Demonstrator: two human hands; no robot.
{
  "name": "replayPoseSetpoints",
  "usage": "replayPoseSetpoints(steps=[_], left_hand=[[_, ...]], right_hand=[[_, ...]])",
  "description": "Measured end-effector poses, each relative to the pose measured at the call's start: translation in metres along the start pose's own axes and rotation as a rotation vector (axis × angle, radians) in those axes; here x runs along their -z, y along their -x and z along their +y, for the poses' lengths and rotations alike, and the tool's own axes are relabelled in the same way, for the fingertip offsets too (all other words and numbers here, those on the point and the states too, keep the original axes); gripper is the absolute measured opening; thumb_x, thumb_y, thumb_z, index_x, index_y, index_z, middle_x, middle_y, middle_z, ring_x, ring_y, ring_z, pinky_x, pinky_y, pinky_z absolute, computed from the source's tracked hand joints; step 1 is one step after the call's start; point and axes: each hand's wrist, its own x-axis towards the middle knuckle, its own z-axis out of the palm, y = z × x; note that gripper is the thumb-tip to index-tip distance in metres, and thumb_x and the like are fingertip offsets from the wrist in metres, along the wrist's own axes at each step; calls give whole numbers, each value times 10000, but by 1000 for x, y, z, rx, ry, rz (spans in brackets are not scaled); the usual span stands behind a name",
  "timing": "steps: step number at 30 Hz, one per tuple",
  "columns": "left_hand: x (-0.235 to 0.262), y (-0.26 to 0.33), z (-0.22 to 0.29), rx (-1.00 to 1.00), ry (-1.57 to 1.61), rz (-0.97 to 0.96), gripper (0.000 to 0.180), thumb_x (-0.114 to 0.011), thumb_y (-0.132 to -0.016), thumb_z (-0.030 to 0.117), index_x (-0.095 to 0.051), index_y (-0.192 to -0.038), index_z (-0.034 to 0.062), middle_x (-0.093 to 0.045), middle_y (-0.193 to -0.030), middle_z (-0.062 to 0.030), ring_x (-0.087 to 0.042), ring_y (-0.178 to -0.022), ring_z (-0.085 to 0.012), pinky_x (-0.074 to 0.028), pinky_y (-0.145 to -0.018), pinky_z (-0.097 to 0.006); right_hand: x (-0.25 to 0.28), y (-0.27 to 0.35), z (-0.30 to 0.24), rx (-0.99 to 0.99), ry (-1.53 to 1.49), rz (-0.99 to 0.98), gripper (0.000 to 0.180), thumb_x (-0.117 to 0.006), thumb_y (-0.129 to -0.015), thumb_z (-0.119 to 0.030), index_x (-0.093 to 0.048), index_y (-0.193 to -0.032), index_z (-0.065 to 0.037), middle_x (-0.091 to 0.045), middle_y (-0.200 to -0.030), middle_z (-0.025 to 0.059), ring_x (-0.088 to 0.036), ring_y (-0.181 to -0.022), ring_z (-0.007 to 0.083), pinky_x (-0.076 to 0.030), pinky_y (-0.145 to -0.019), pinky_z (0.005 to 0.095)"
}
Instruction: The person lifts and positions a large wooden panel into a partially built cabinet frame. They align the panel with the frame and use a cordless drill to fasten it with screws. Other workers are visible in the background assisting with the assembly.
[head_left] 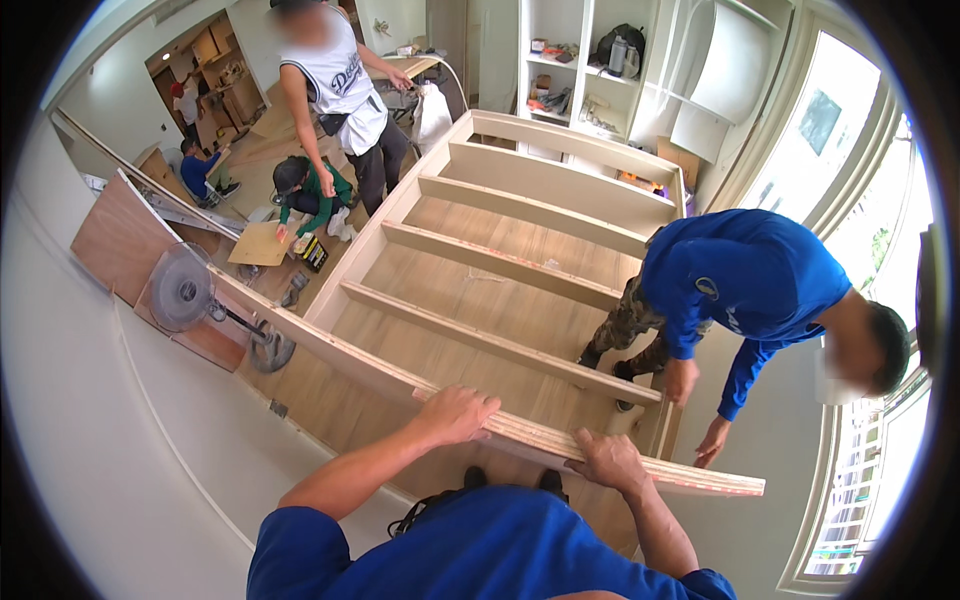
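Observation:
A long pale plywood board (535,432) stretches across in front of my body, its layered edge facing up. My left hand (456,414) is wrapped over that edge left of centre. Further right along the same board, my right hand (612,460) grips the edge with the thumb on the near side. Just beyond lies a large wooden frame (490,340) with several parallel crosspieces. A co-worker in a blue sweater (755,265) bends over its right side, one hand (682,380) at the frame and the other reaching down near the board's right end.
A standing fan (185,288) and a leaning brown panel (125,240) are at the left. Beyond the frame stand a person in a white vest (340,85) and a crouching person in green (310,195). White shelving (590,75) is at the back, windows (815,130) at right.

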Motion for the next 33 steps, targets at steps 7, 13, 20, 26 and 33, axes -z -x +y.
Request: replayPoseSetpoints(steps=[7, 13, 20, 26, 33], left_hand=[[-14, -2, -6, 6, 70, 65, 459, -884, -832, 419, -661, -1074, 99, -740, -966, -148, -719, -988, -402, -569, -849, -539], [-34, 6, -6, -16, -45, 54, 561, -940, -765, 442, -628, -1047, 72, -719, -943, -210, -680, -927, -474, -527, -793, -572], [-24, 8, -9, 22, -224, 12, 594, -959, -758, 424, -579, -1012, 44, -688, -923, -240, -657, -930, -501, -504, -798, -596], [-24, 12, -18, 11, -215, 57, 619, -984, -729, 404, -602, -1046, 35, -710, -931, -265, -665, -913, -520, -500, -783, -607], [-32, 14, -26, -49, -162, 123, 627, -1009, -695, 391, -563, -959, 38, -666, -797, -248, -639, -807, -539, -493, -705, -581]], right_hand=[[-4, 7, -1, -143, 87, -121, 634, -826, -878, -493, -617, -1351, -127, -774, -935, 173, -759, -881, 389, -574, -773, 516], [-24, 7, -1, -68, -90, -83, 454, -816, -889, -388, -697, -1238, -123, -782, -1003, 143, -771, -992, 371, -612, -828, 504], [-24, 8, -9, -37, -110, 81, 427, -866, -798, -346, -685, -1108, -116, -771, -925, 121, -758, -964, 394, -590, -817, 549], [-38, -5, -11, -51, -101, 127, 458, -884, -763, -359, -717, -1126, -136, -781, -952, 112, -761, -964, 388, -599, -818, 554], [-41, -9, -12, -70, -96, 116, 486, -912, -743, -373, -739, -1144, -161, -789, -1004, 100, -758, -1002, 378, -601, -830, 557]])
